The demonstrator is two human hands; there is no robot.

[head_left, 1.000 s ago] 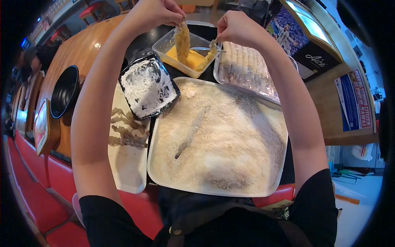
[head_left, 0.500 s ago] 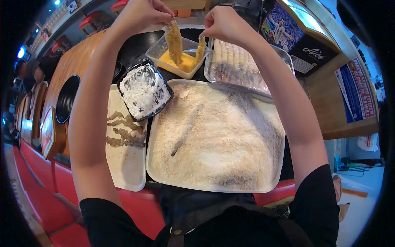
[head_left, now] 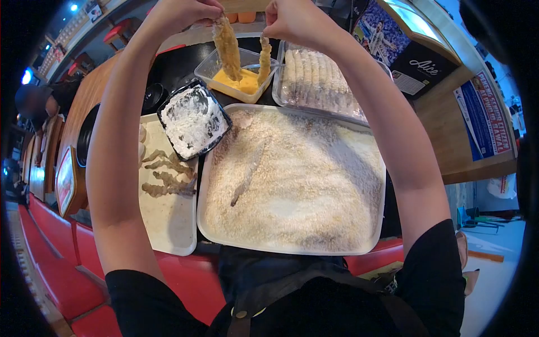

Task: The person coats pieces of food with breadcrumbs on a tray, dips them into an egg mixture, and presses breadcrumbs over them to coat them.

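My left hand (head_left: 188, 12) pinches the upper end of a wide, batter-coated piece that looks like shrimp (head_left: 227, 48), hanging over a clear plastic tub (head_left: 206, 83) of yellow liquid (head_left: 247, 85). From the closed fingers of my right hand (head_left: 292, 21) a slimmer coated shrimp (head_left: 264, 59) dangles over the tub's right side. Whether the lower tips touch the liquid I cannot tell. Nearer me, a bare grey shrimp (head_left: 247, 180) lies on pale crumbs in a large white tray (head_left: 292, 251). A black dish of white flour (head_left: 193, 123) stands left of it.
Several uncoated shrimp (head_left: 168, 174) lie on a white tray (head_left: 168, 230) at left. A clear-wrapped tray of breaded shrimp (head_left: 320, 78) stands at the back right, near a black box (head_left: 418, 73). A black bowl (head_left: 84, 135) and a seated person (head_left: 42, 104) are farther left.
Both hands have moved slightly up and left with the coated shrimp, which hang a little higher over the tub. The whole view has shifted slightly.
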